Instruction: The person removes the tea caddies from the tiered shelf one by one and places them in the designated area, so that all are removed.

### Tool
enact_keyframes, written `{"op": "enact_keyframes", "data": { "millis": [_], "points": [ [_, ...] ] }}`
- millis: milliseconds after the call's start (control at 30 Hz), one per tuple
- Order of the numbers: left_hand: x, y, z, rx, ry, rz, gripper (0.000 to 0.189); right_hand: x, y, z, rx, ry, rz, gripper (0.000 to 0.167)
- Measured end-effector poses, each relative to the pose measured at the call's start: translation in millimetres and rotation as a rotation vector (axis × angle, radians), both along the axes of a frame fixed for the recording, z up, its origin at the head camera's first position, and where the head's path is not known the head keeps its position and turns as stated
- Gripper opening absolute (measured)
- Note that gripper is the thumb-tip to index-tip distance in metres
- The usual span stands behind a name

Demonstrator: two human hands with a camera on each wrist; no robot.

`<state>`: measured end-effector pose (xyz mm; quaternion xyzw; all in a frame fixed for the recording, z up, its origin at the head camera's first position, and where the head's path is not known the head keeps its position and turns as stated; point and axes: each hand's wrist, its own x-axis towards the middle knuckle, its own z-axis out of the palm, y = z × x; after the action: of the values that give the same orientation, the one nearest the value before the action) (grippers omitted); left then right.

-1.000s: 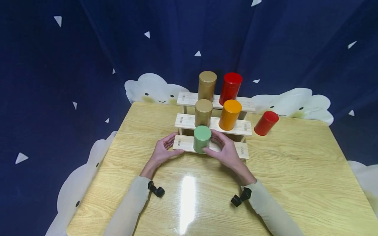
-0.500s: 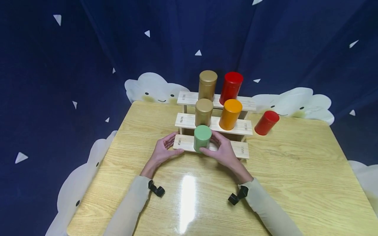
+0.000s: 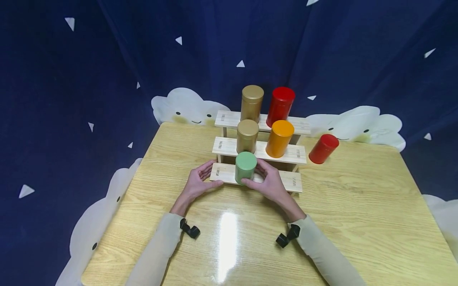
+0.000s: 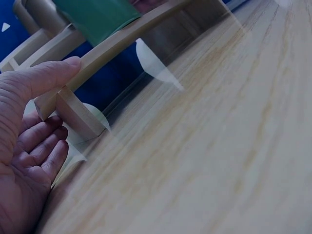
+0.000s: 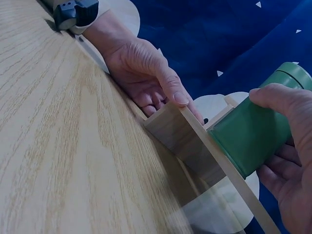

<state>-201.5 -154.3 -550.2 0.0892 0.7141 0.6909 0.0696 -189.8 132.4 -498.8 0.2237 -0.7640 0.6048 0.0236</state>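
Note:
A green lidded canister [image 3: 245, 166] stands upright on the lowest step of a three-tier wooden rack [image 3: 294, 180]. My right hand [image 3: 270, 182] grips it from the right side, thumb in front and fingers behind, as the right wrist view also shows on the green canister [image 5: 253, 126]. At the rack's left end, my left hand [image 3: 197, 180] holds the lowest board, its thumb [image 4: 53, 75] on the front edge and its fingers curled by the end and leg in the left wrist view.
A gold canister [image 3: 247, 139] and an orange one [image 3: 280, 139] stand on the middle step. Another gold canister [image 3: 251, 105] and a red one [image 3: 280, 107] occupy the top step. To the rack's right, a second red canister [image 3: 323, 149] stands on the wooden table [image 3: 358, 222].
My right wrist and forearm have shifted slightly left, and the thumb has slid a little further across the green canister's front. The left hand keeps its place at the rack.

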Motion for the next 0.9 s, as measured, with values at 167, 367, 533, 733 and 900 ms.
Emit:
{"op": "enact_keyframes", "data": {
  "millis": [167,367,533,733,900],
  "points": [
    [-0.4,0.6,0.3,-0.001,-0.007,-0.004,0.085,0.2,0.5,-0.2,-0.003,0.004,0.001,0.072],
    [-2.0,1.4,0.2,-0.006,-0.026,-0.013,0.086,-0.2,0.1,-1.2,-0.019,0.01,0.003,0.072],
    [-1.0,0.7,-1.3,-0.004,-0.012,-0.005,0.086,-0.1,-1.1,-2.6,-0.015,0.014,-0.002,0.072],
    [0.4,0.4,-1.1,-0.004,0.008,-0.001,0.083,-1.3,-2.0,-4.2,0.012,0.002,-0.021,0.073],
    [-0.3,0.1,-1.2,-0.009,0.02,-0.001,0.084,-1.2,-1.6,-3.1,0.015,-0.001,-0.031,0.072]
  ]
}}
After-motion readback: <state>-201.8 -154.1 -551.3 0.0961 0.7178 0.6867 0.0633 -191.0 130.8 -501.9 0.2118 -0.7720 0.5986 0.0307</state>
